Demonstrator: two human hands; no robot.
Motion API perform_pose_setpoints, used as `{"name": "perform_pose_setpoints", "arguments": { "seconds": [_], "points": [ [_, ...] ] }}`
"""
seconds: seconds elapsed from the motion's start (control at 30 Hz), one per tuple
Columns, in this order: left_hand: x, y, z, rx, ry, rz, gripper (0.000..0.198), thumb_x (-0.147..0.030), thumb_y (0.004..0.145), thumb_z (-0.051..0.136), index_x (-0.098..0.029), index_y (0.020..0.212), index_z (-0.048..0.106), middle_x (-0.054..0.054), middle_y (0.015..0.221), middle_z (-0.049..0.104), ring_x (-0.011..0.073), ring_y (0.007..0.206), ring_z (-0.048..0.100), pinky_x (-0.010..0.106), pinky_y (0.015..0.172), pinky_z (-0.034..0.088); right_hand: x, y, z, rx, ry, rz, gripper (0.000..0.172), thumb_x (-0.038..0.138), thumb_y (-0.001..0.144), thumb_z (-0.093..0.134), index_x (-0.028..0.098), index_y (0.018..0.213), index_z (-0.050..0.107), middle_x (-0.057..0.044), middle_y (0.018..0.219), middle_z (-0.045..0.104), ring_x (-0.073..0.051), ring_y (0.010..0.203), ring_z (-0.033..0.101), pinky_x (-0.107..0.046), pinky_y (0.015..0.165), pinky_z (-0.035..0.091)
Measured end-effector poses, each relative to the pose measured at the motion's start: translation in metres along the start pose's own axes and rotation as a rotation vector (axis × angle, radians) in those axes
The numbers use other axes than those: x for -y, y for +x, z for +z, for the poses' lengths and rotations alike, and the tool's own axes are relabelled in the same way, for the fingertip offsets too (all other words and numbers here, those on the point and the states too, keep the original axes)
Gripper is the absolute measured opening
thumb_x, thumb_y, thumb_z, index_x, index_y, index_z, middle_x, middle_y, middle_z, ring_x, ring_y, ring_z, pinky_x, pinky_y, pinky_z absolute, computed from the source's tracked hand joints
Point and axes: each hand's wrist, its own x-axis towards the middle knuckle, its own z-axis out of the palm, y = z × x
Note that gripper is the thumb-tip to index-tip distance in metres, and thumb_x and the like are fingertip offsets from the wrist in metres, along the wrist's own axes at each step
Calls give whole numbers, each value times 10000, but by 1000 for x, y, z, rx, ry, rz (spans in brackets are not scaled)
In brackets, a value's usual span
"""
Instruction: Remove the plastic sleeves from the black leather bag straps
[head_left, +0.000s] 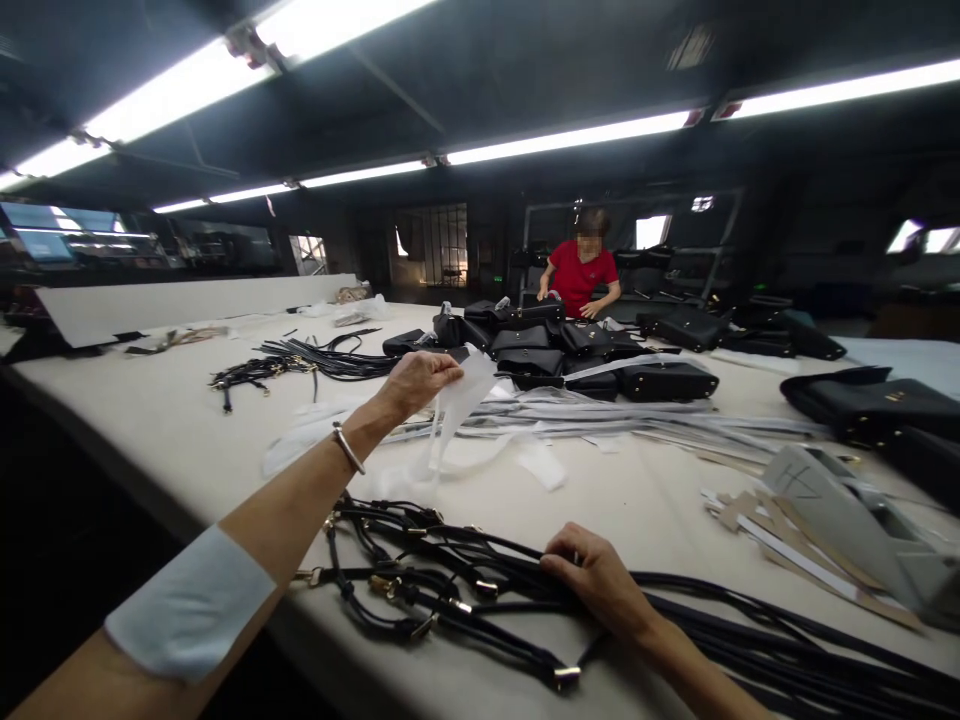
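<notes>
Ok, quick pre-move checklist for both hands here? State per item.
1. Left grip secure on the white sheet: ok, pinched between thumb and fingers.
2. Sheet free of the white material under it: cannot tell, they overlap in view.
3. Right grip in contact with the near black straps: ok, fingers on them.
4. Right grip closed around a strap: cannot tell, fingertips partly hidden.
5. Near straps untangled: not ok, several cross each other.
6. Co-worker clear of both hands: ok, across the table beyond the black bags.
</notes>
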Motion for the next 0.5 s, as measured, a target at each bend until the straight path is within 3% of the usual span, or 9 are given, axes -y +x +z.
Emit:
{"name": "perform_pose_setpoints", "arguments": {
  "seconds": [0.13, 0.23, 0.33, 0.4, 0.5],
  "points": [
    [5, -14, -33, -164, -25, -5, 50, -235, 682, 792, -222, 684, 744, 16, 915, 745, 215, 851, 629, 296, 823, 442, 4, -1, -25, -5, -77, -21, 209, 361, 879, 580, 211, 769, 677, -24, 825, 657, -201, 803, 626, -306, 782, 464],
    [10, -19, -66, -266, -136, -66, 138, -296, 731, 784, -189, 796, 724, -5, 819, 723, 184, 778, 626, 301, 801, 467, 3, -5, -50, 33, -163, 1, 206, 342, 876, 579, 208, 756, 678, -25, 801, 662, -199, 763, 621, -312, 749, 456],
    [17, -22, -102, -388, -287, -142, 164, -319, 868, 673, -161, 896, 636, -36, 737, 659, 126, 678, 608, 283, 726, 498, 6, -7, -62, 79, -274, 47, 154, 278, 829, 606, 200, 731, 696, -47, 785, 678, -232, 765, 624, -341, 731, 444],
    [23, -26, -129, -482, -352, -196, 117, -253, 930, 596, -151, 873, 583, -54, 661, 580, 88, 556, 539, 241, 603, 480, 14, -3, -56, 92, -329, 43, 139, 266, 832, 606, 195, 805, 723, -73, 859, 694, -262, 844, 626, -365, 787, 439],
    [26, -43, -175, -594, -364, -249, 144, -111, 952, 527, -127, 811, 550, -80, 573, 472, 37, 400, 309, 168, 433, 311, 38, 12, -24, 128, -346, -34, 183, 277, 869, 605, 201, 974, 734, -85, 1014, 692, -264, 990, 607, -357, 903, 420]
  ]
}}
